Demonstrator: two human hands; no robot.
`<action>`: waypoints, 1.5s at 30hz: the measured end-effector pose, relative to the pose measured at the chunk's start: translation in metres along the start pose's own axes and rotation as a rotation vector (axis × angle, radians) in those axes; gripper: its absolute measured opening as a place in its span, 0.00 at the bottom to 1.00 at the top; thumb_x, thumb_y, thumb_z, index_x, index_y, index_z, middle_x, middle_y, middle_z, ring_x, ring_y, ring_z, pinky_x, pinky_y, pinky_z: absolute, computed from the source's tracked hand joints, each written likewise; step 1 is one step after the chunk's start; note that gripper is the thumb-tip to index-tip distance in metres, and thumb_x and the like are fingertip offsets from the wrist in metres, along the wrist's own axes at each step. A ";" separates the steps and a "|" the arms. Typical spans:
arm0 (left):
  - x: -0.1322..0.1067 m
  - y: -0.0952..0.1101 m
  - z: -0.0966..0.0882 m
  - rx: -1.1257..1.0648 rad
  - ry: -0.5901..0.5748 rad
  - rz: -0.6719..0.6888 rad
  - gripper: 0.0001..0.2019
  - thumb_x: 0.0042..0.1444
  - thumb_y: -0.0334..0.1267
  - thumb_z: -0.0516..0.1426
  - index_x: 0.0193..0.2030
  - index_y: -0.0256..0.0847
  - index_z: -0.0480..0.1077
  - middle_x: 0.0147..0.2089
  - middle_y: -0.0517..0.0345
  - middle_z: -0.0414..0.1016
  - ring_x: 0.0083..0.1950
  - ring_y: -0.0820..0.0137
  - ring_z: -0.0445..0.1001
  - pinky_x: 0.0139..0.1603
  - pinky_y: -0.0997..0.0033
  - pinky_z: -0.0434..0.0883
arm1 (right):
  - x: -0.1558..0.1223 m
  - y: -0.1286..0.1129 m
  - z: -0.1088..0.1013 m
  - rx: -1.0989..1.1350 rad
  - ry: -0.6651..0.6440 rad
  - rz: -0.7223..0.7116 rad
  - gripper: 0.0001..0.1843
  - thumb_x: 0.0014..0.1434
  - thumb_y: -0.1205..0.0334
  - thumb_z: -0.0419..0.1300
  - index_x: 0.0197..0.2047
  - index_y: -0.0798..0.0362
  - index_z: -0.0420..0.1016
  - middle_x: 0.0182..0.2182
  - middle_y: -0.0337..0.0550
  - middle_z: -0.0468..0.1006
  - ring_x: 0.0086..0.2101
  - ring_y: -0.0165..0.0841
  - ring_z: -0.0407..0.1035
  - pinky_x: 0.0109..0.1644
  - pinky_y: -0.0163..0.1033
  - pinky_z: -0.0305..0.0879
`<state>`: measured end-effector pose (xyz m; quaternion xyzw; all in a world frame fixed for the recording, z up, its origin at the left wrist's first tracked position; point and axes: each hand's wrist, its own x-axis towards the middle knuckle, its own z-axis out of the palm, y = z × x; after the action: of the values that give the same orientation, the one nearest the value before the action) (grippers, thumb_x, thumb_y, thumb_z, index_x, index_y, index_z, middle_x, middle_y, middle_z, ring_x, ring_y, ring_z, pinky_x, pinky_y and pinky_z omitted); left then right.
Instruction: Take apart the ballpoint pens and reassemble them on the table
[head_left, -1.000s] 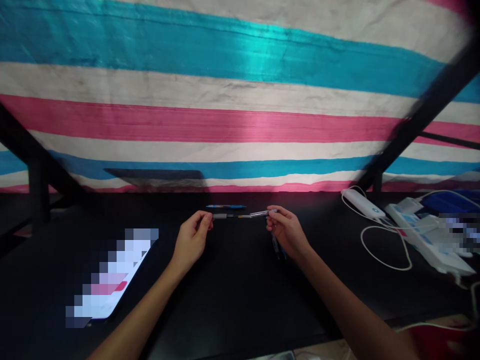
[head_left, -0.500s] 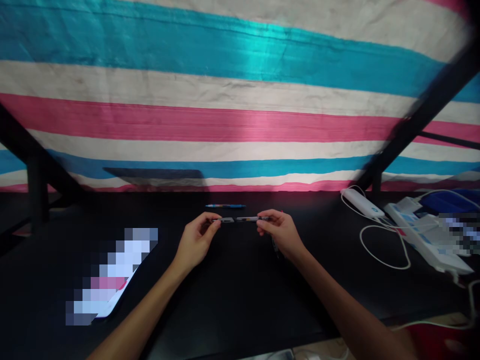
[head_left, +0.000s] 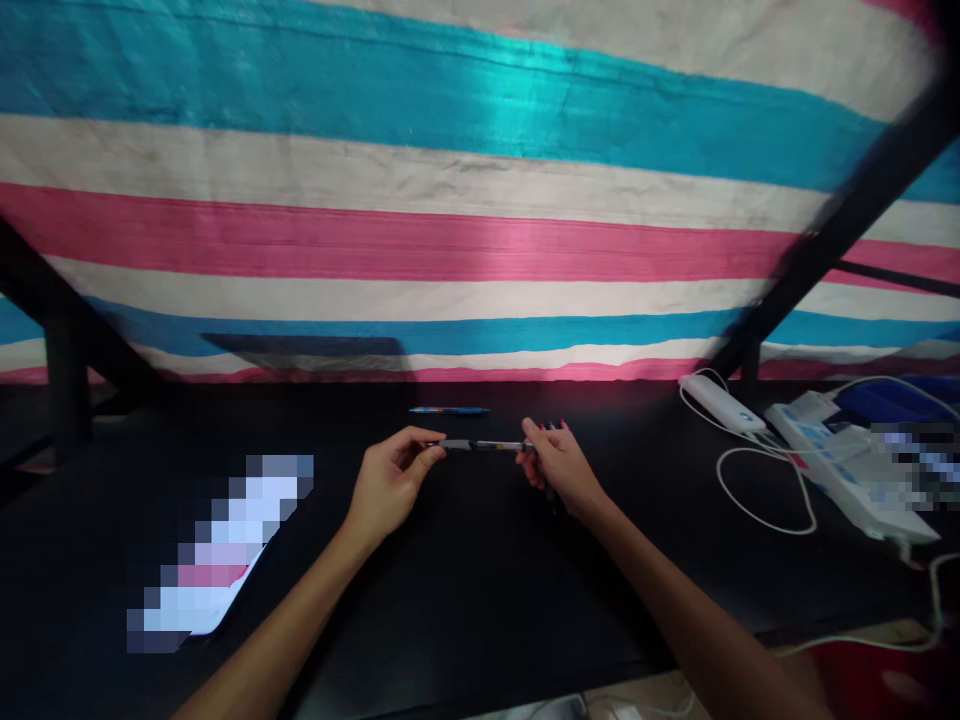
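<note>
A slim pen with a dark grip and a clear barrel lies level between my two hands over the black table. Its left end is pinched in the thumb and fingers of my left hand. On its right end my right hand is closed, thumb on top. Red and dark pen ends show just beyond the right hand, and dark tips show below it. I cannot tell whether that hand holds these or they lie under it. Farther back, a blue pen lies sideways on the table.
A phone-like device with a lit, pixelated screen lies at left. On the right are a white power strip, a white adapter, looping cables and a blue item. Black slanted frame bars flank a striped sheet behind the black table.
My right hand has shifted its grip on the pen, with the thumb now raised over its end. The pen sits slightly lower in view. My left hand keeps its pinch.
</note>
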<state>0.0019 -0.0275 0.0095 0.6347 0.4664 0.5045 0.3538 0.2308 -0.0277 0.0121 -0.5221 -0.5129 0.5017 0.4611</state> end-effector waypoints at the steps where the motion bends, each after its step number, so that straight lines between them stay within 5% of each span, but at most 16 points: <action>1: 0.001 0.000 -0.001 -0.016 0.006 -0.007 0.10 0.52 0.40 0.61 0.39 0.39 0.74 0.33 0.57 0.76 0.34 0.69 0.74 0.35 0.72 0.68 | -0.001 -0.003 -0.001 0.051 -0.014 -0.038 0.23 0.56 0.43 0.56 0.31 0.57 0.73 0.17 0.37 0.69 0.15 0.25 0.62 0.14 0.29 0.54; 4: 0.003 -0.002 -0.003 -0.079 0.030 -0.016 0.10 0.52 0.40 0.61 0.40 0.39 0.74 0.33 0.58 0.76 0.36 0.70 0.74 0.38 0.72 0.68 | -0.004 -0.011 -0.005 0.166 -0.076 -0.199 0.23 0.47 0.54 0.67 0.46 0.51 0.71 0.29 0.38 0.74 0.25 0.29 0.70 0.22 0.32 0.66; 8: 0.003 -0.002 -0.004 -0.122 0.017 -0.025 0.09 0.52 0.39 0.61 0.39 0.39 0.74 0.33 0.58 0.76 0.37 0.70 0.74 0.39 0.72 0.69 | -0.004 -0.011 -0.007 0.071 -0.115 -0.187 0.14 0.51 0.52 0.64 0.31 0.56 0.74 0.24 0.40 0.74 0.22 0.27 0.68 0.24 0.32 0.65; 11: 0.002 -0.002 -0.003 -0.134 0.001 -0.036 0.09 0.52 0.39 0.62 0.39 0.39 0.74 0.33 0.57 0.76 0.37 0.69 0.74 0.39 0.71 0.69 | -0.001 -0.006 -0.005 -0.013 -0.133 -0.020 0.27 0.59 0.42 0.52 0.23 0.58 0.72 0.15 0.41 0.70 0.15 0.26 0.62 0.17 0.31 0.57; 13: 0.002 -0.001 -0.003 -0.125 -0.001 -0.043 0.09 0.52 0.39 0.61 0.39 0.39 0.74 0.33 0.57 0.76 0.37 0.69 0.74 0.39 0.70 0.69 | 0.000 -0.005 -0.005 0.017 -0.129 -0.014 0.26 0.59 0.42 0.51 0.30 0.58 0.73 0.18 0.42 0.71 0.16 0.27 0.64 0.16 0.30 0.56; 15: 0.002 -0.001 -0.003 -0.112 0.001 -0.043 0.09 0.52 0.39 0.61 0.39 0.39 0.74 0.33 0.57 0.76 0.37 0.69 0.75 0.39 0.71 0.69 | -0.001 -0.006 -0.005 0.091 -0.121 -0.133 0.21 0.54 0.48 0.61 0.45 0.55 0.70 0.28 0.43 0.75 0.23 0.28 0.68 0.19 0.31 0.62; 17: 0.003 0.000 -0.003 -0.106 0.001 -0.040 0.09 0.52 0.39 0.61 0.39 0.39 0.74 0.33 0.57 0.76 0.37 0.69 0.75 0.39 0.72 0.68 | -0.003 -0.009 -0.006 0.141 -0.134 -0.256 0.31 0.46 0.58 0.69 0.52 0.49 0.64 0.36 0.41 0.75 0.29 0.29 0.69 0.25 0.32 0.67; 23: 0.002 -0.002 -0.002 -0.126 -0.018 -0.035 0.08 0.52 0.39 0.61 0.39 0.40 0.74 0.32 0.58 0.76 0.36 0.70 0.74 0.38 0.72 0.68 | -0.005 -0.007 -0.003 0.049 -0.137 -0.158 0.16 0.61 0.52 0.53 0.48 0.53 0.66 0.20 0.36 0.72 0.20 0.28 0.65 0.22 0.32 0.63; 28: 0.003 -0.002 -0.002 -0.101 -0.007 -0.029 0.08 0.52 0.39 0.61 0.39 0.40 0.74 0.33 0.58 0.76 0.36 0.70 0.74 0.38 0.72 0.68 | -0.006 -0.007 -0.003 0.053 -0.173 -0.279 0.25 0.48 0.59 0.67 0.48 0.50 0.66 0.33 0.40 0.74 0.29 0.29 0.69 0.26 0.32 0.66; 32: 0.002 0.000 -0.001 -0.104 -0.022 -0.031 0.08 0.53 0.38 0.61 0.39 0.40 0.74 0.32 0.58 0.76 0.36 0.70 0.74 0.37 0.73 0.68 | -0.007 -0.010 -0.003 0.066 -0.123 -0.208 0.16 0.59 0.54 0.57 0.47 0.52 0.65 0.21 0.35 0.72 0.21 0.28 0.67 0.25 0.33 0.63; 38: 0.001 -0.003 -0.001 -0.089 -0.026 -0.037 0.09 0.53 0.40 0.60 0.39 0.40 0.74 0.33 0.58 0.76 0.36 0.69 0.74 0.37 0.72 0.69 | -0.009 -0.012 -0.003 -0.013 -0.170 -0.281 0.21 0.52 0.58 0.65 0.48 0.50 0.66 0.29 0.38 0.75 0.26 0.29 0.68 0.27 0.33 0.64; 41: 0.002 -0.003 -0.001 -0.107 -0.037 -0.047 0.09 0.52 0.39 0.61 0.39 0.39 0.74 0.34 0.57 0.77 0.37 0.69 0.75 0.38 0.71 0.69 | -0.010 -0.013 -0.002 -0.072 -0.212 -0.248 0.12 0.61 0.54 0.54 0.43 0.53 0.69 0.18 0.35 0.71 0.21 0.28 0.66 0.27 0.33 0.63; 43: 0.002 -0.002 -0.001 -0.123 -0.040 -0.053 0.09 0.52 0.39 0.61 0.39 0.39 0.74 0.34 0.57 0.77 0.37 0.68 0.75 0.39 0.71 0.70 | -0.010 -0.013 -0.002 -0.076 -0.231 -0.219 0.16 0.64 0.52 0.48 0.41 0.54 0.70 0.17 0.35 0.70 0.19 0.28 0.66 0.25 0.33 0.61; 45: 0.002 -0.001 -0.001 -0.133 -0.030 -0.059 0.09 0.52 0.39 0.61 0.39 0.39 0.74 0.34 0.56 0.77 0.37 0.68 0.75 0.39 0.71 0.70 | -0.011 -0.013 -0.001 -0.070 -0.223 -0.235 0.14 0.61 0.53 0.55 0.44 0.53 0.70 0.21 0.36 0.72 0.22 0.28 0.67 0.26 0.33 0.62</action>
<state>0.0011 -0.0250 0.0092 0.6031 0.4448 0.5144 0.4169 0.2313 -0.0376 0.0254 -0.4152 -0.6358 0.4809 0.4384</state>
